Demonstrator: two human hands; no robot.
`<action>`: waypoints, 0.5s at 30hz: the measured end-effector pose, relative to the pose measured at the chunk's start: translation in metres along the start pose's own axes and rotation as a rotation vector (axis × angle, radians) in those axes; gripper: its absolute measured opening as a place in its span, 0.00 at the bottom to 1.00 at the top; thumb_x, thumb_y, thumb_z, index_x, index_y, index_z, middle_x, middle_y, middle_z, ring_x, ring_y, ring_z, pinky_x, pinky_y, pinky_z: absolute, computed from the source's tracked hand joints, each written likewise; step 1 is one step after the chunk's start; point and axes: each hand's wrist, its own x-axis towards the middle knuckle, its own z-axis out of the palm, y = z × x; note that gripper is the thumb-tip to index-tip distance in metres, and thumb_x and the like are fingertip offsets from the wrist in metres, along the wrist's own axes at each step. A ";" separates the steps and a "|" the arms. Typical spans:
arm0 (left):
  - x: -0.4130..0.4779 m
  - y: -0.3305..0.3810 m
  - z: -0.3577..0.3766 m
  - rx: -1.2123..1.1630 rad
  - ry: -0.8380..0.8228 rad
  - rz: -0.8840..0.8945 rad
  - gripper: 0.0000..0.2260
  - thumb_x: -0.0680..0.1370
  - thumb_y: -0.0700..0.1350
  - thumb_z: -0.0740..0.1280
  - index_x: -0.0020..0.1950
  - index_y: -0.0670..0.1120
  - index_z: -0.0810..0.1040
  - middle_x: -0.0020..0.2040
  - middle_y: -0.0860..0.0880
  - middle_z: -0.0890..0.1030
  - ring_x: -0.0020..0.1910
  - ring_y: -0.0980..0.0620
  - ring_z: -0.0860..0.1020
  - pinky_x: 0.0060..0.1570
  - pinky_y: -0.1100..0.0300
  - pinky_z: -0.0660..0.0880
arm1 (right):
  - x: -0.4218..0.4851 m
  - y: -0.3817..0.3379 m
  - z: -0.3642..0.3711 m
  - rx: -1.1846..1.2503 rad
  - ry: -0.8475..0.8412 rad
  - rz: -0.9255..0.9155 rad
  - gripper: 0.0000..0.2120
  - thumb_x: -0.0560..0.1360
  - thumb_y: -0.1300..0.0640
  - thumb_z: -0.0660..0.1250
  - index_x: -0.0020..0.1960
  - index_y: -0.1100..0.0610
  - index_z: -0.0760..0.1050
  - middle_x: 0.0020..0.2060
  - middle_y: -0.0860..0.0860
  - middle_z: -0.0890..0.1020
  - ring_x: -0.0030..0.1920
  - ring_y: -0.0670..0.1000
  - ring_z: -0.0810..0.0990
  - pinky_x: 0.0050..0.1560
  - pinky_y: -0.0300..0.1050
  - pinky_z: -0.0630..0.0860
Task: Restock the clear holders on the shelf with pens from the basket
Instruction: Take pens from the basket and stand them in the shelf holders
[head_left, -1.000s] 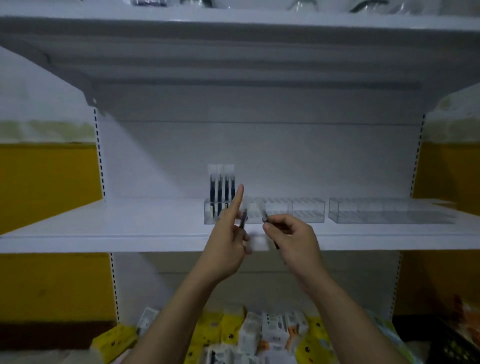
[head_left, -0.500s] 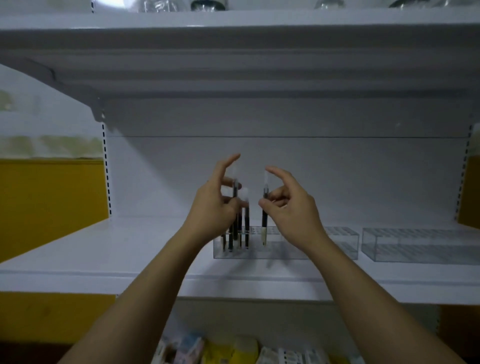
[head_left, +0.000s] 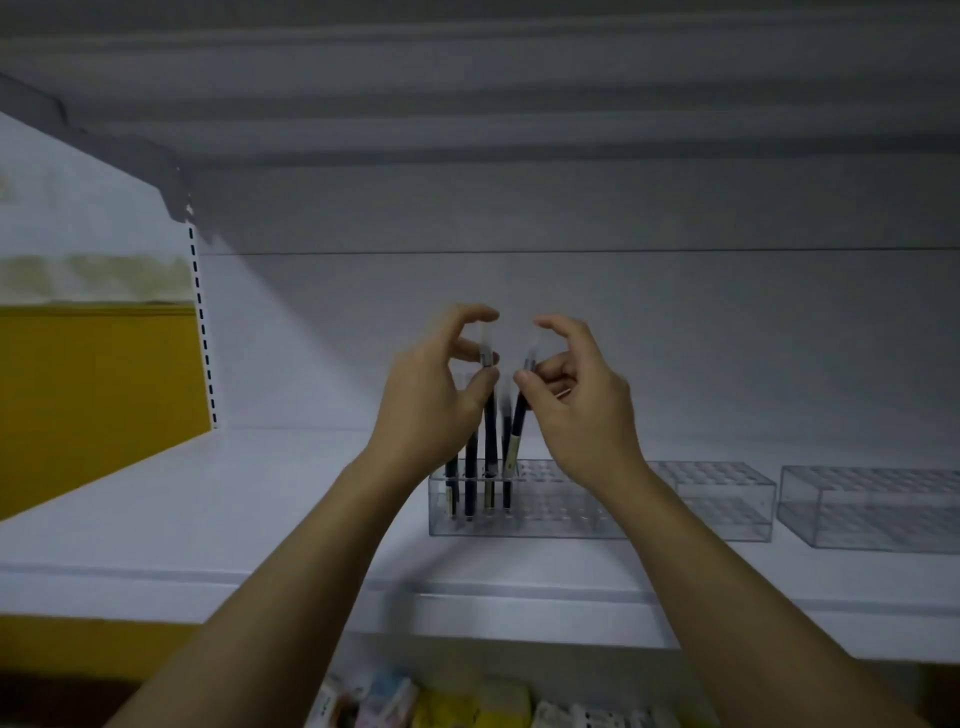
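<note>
A clear holder with a grid of holes stands on the white shelf. Several dark pens with clear caps stand upright in its left end. My left hand pinches one dark pen near its cap, its lower end in the holder. My right hand pinches another pen, tilted, its yellowish lower end at the holder's top. A second clear holder sits to the right, with no pens in it. The basket is out of view.
The shelf above overhangs close over my hands. A perforated upright bounds the bay on the left, with a yellow wall beyond. Packaged goods lie on the level below the shelf edge.
Both hands rose from below the shelf edge to above the holder, each carrying a pen. The left pen now stands in the holder; the right pen tilts at its top.
</note>
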 end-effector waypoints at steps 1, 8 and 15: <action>-0.001 -0.001 0.000 0.006 0.002 0.005 0.20 0.76 0.42 0.70 0.63 0.58 0.70 0.49 0.55 0.82 0.36 0.65 0.77 0.33 0.75 0.70 | -0.002 0.003 0.000 0.003 -0.012 0.007 0.20 0.76 0.56 0.69 0.65 0.44 0.69 0.33 0.43 0.77 0.37 0.38 0.78 0.36 0.25 0.71; -0.003 -0.003 -0.005 0.038 -0.022 0.042 0.19 0.76 0.43 0.70 0.63 0.58 0.70 0.43 0.63 0.78 0.42 0.69 0.77 0.38 0.79 0.70 | -0.019 0.012 0.003 -0.138 -0.222 0.009 0.22 0.76 0.54 0.69 0.64 0.35 0.66 0.42 0.37 0.76 0.40 0.39 0.78 0.38 0.32 0.74; -0.011 -0.005 0.002 0.106 -0.086 0.046 0.17 0.75 0.42 0.71 0.60 0.56 0.73 0.53 0.57 0.78 0.53 0.60 0.76 0.55 0.63 0.71 | -0.029 0.013 -0.007 -0.286 -0.339 0.021 0.29 0.78 0.51 0.64 0.70 0.30 0.54 0.46 0.39 0.76 0.39 0.41 0.79 0.45 0.42 0.79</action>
